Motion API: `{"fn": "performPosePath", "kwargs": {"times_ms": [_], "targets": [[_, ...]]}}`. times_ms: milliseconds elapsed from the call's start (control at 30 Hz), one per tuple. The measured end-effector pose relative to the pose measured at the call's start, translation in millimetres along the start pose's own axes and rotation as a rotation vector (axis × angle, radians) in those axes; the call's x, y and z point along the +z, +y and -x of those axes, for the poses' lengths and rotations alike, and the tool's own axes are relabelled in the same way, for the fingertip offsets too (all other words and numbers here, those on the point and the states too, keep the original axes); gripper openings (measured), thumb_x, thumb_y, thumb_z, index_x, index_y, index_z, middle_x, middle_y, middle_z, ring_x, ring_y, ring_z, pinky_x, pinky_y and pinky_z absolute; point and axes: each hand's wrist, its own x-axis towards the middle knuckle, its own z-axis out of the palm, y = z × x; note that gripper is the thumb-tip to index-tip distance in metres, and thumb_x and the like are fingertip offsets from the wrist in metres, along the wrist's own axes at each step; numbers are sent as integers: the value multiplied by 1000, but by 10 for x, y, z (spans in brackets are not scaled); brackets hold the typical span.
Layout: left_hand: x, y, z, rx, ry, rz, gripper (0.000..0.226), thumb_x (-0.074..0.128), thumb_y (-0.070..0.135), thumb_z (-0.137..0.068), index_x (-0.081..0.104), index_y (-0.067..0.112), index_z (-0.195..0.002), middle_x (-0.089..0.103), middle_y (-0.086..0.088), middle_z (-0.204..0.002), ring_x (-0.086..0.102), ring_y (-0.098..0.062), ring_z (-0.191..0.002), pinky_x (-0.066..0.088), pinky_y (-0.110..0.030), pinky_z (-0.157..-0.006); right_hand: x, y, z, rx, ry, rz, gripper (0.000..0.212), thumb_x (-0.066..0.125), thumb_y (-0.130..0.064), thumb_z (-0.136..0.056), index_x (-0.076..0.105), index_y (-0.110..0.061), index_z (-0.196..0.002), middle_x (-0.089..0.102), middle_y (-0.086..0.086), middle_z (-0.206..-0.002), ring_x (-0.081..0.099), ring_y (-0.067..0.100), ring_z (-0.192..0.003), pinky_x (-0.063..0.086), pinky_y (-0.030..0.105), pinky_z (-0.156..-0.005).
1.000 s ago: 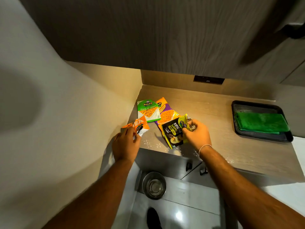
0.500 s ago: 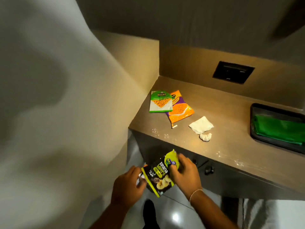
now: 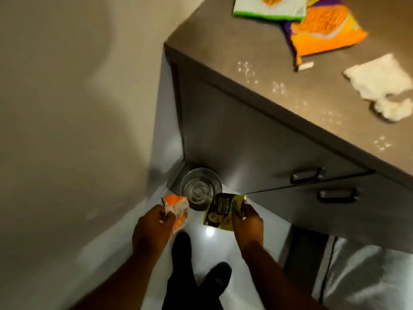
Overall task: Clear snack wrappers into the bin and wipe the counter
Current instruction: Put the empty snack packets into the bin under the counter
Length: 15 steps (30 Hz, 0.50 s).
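A small round metal bin [image 3: 200, 189] stands on the floor in the corner below the counter [image 3: 250, 63]. My left hand [image 3: 152, 229] grips an orange and white wrapper [image 3: 176, 208] just left of the bin's rim. My right hand [image 3: 247, 224] holds a black and yellow-green wrapper [image 3: 223, 212] at the bin's right edge. On the counter lie a green and white packet [image 3: 270, 7], an orange and purple packet [image 3: 324, 30], crumpled white tissues [image 3: 380, 83] and scattered crumbs [image 3: 248, 70].
A beige wall [image 3: 78, 108] closes the left side. Grey cabinet fronts with dark handles [image 3: 307, 175] sit under the counter. My feet in dark shoes [image 3: 214, 280] stand on the glossy white floor near the bin.
Both hands have dropped from counter height to just above the bin, carrying the two wrappers. My view has tilted down toward the floor.
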Motion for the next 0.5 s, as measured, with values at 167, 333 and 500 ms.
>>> {"fn": "performPosePath", "kwargs": {"times_ms": [167,333,500], "targets": [[455,-163,-628,-129,-33,177,26,66,24,-98,67,12,-75,70,0,-70,66,-21,-67,50,-33,-62,551,114,-596,25,29,109,26,58,-30,-101,68,-20,-123,74,6,-115,69,28,-102,54,35,-89],[851,-97,-1139,-122,-113,189,31,77,45,-90,76,15,-98,79,-3,-92,73,-27,-84,59,-36,-79,971,183,-999,24,-166,119,39,65,-36,-94,65,-21,-131,72,4,-122,67,26,-108,50,32,-88],[1143,13,-1592,-51,-153,-37,31,70,38,-97,78,10,-104,79,-8,-100,77,-32,-94,63,-42,-92,1235,329,-1274,46,-422,192,54,68,-44,-91,58,-26,-141,67,9,-134,62,33,-123,52,43,-103]]}}
